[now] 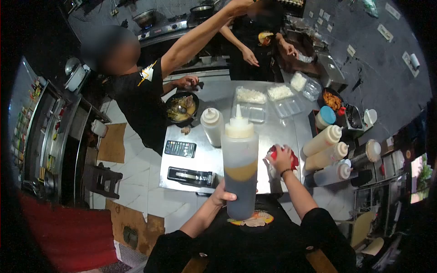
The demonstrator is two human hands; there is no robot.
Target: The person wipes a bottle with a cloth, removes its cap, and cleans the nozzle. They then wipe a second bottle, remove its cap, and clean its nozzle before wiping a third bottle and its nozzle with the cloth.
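My left hand (pixel 224 195) is wrapped round a large squeeze bottle (pixel 240 168), held upright close to the camera, with dark liquid below a tan layer. On the right part of the steel table (pixel 209 169), my right hand (pixel 282 159) rests on a red and white cloth (pixel 293 162), fingers bent over it. Behind the large bottle stands a smaller white squeeze bottle (pixel 212 127). A phone (pixel 180 149) and a black tape dispenser (pixel 191 177) lie to the left of my left hand.
Clear trays with rice (pixel 251 96) and a black bowl of food (pixel 182 108) are on the table. Several sauce bottles (pixel 322 141) line the right edge. A co-worker (pixel 141 86) reaches across at the left; another person (pixel 255 41) stands at the far side.
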